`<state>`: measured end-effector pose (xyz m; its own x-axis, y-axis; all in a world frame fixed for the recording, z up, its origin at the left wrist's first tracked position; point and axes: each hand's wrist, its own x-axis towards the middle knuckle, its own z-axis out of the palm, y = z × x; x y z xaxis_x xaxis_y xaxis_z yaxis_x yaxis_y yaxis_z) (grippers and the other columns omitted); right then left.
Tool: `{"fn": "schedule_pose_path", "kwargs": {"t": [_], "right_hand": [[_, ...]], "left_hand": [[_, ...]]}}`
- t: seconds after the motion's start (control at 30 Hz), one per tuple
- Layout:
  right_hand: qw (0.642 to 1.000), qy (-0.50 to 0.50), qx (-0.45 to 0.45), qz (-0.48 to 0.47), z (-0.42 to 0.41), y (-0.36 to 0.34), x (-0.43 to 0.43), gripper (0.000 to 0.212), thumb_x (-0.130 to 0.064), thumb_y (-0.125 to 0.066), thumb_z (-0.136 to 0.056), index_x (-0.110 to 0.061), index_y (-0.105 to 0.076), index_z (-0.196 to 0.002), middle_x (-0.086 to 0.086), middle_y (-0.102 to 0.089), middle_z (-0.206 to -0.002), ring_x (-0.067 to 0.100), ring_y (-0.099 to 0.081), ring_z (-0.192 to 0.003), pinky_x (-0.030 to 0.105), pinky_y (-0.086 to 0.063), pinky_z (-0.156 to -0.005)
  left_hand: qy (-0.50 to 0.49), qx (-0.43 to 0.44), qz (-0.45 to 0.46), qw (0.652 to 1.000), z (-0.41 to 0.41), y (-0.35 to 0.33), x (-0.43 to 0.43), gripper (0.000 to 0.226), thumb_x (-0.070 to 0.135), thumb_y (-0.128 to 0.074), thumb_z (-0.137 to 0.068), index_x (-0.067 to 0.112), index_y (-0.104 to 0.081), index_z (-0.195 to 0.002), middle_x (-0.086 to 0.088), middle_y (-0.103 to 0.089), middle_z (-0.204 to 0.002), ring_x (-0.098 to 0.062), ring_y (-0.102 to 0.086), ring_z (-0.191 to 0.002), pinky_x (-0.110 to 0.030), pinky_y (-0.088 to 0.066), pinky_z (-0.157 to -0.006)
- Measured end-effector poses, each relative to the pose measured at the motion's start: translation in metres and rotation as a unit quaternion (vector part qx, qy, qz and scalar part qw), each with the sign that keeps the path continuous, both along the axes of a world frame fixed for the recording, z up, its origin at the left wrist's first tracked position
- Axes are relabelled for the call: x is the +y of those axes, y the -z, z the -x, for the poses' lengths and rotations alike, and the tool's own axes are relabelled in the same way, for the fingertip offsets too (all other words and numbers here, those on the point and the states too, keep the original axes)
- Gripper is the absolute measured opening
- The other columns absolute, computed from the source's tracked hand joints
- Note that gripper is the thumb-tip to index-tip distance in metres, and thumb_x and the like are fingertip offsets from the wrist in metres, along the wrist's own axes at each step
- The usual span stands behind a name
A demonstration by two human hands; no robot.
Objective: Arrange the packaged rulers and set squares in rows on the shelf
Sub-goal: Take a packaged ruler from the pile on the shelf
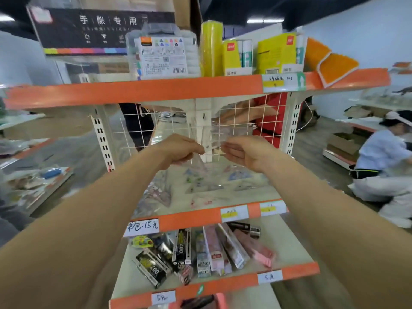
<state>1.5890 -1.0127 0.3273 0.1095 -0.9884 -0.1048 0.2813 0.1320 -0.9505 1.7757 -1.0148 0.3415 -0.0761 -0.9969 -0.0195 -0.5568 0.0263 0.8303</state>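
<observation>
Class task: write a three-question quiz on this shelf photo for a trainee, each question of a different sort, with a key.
1. Fill in: the cloth draped over the top shelf is ____.
2. True or false: the left hand and right hand hold one clear packet between them.
3. The set squares lie on: A the top shelf, B the middle shelf, C neither.
Key: 1 orange; 2 true; 3 B.

Bare left forearm (pixel 93 210) and bare right forearm (pixel 330 210), smooth, tapered toward the wrists; bare left grip (pixel 178 150) and right grip (pixel 247 152).
</observation>
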Motion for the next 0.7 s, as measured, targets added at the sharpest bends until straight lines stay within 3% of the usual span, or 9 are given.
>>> {"fn": "schedule_pose_path", "kwargs": {"t": [0.13, 0.3, 0.4, 0.53, 0.6, 0.7], "right_hand": [[0.999, 0.036, 0.004, -0.001, 0.024, 0.011, -0.016, 0.011, -0.003, -0.056, -0.092, -0.011, -0.058, -0.085, 0.000, -0.069, -0.060, 0.008, -0.066, -0.057, 0.021, -0.056, -0.060], [0.991, 0.047, 0.121, 0.033, 0.032, 0.026, -0.038, 0.012, 0.005, -0.060, -0.087, -0.007, -0.063, -0.089, 0.008, -0.060, -0.073, 0.013, -0.056, -0.063, 0.017, -0.052, -0.051], [0.942, 0.007, 0.316, 0.111, 0.037, 0.041, -0.056, 0.023, 0.002, -0.066, -0.083, -0.004, -0.067, -0.106, 0.003, -0.061, -0.082, 0.010, -0.056, -0.066, 0.015, -0.052, -0.053], [0.843, -0.066, 0.501, 0.182, 0.035, 0.057, -0.083, 0.034, -0.013, -0.071, -0.082, -0.012, -0.067, -0.116, -0.002, -0.064, -0.097, 0.013, -0.061, -0.089, 0.023, -0.049, -0.082], [0.812, -0.089, 0.545, 0.190, 0.030, 0.066, -0.096, 0.032, -0.018, -0.070, -0.084, -0.015, -0.068, -0.115, -0.005, -0.062, -0.101, 0.012, -0.059, -0.096, 0.022, -0.045, -0.086], [0.810, -0.114, 0.546, 0.180, 0.025, 0.080, -0.110, 0.025, -0.017, -0.068, -0.084, -0.015, -0.070, -0.109, -0.006, -0.063, -0.099, 0.012, -0.059, -0.096, 0.020, -0.042, -0.080]], "left_hand": [[0.002, -0.030, -0.011, 0.999, 0.003, 0.018, -0.017, 0.013, 0.021, -0.070, -0.083, 0.011, -0.070, -0.091, -0.003, -0.048, -0.062, -0.013, -0.040, -0.055, -0.023, -0.035, -0.057], [0.003, -0.072, -0.039, 0.997, 0.002, 0.033, -0.034, 0.008, 0.020, -0.066, -0.085, 0.013, -0.067, -0.086, -0.004, -0.047, -0.063, -0.015, -0.040, -0.057, -0.024, -0.035, -0.059], [-0.009, -0.091, -0.056, 0.994, -0.006, 0.042, -0.047, 0.011, 0.022, -0.065, -0.085, 0.012, -0.064, -0.079, -0.004, -0.048, -0.066, -0.017, -0.040, -0.060, -0.025, -0.035, -0.062], [-0.032, -0.097, -0.070, 0.992, -0.014, 0.054, -0.062, 0.017, 0.023, -0.065, -0.086, 0.014, -0.062, -0.072, -0.004, -0.048, -0.065, -0.015, -0.040, -0.059, -0.026, -0.036, -0.063], [-0.035, -0.116, -0.077, 0.990, -0.016, 0.060, -0.067, 0.018, 0.029, -0.067, -0.086, 0.015, -0.064, -0.076, -0.003, -0.052, -0.070, -0.014, -0.044, -0.063, -0.024, -0.038, -0.064], [-0.023, -0.174, -0.085, 0.981, -0.019, 0.068, -0.073, 0.028, 0.040, -0.070, -0.082, 0.017, -0.069, -0.096, 0.000, -0.059, -0.092, -0.015, -0.054, -0.085, -0.024, -0.042, -0.075]]}}
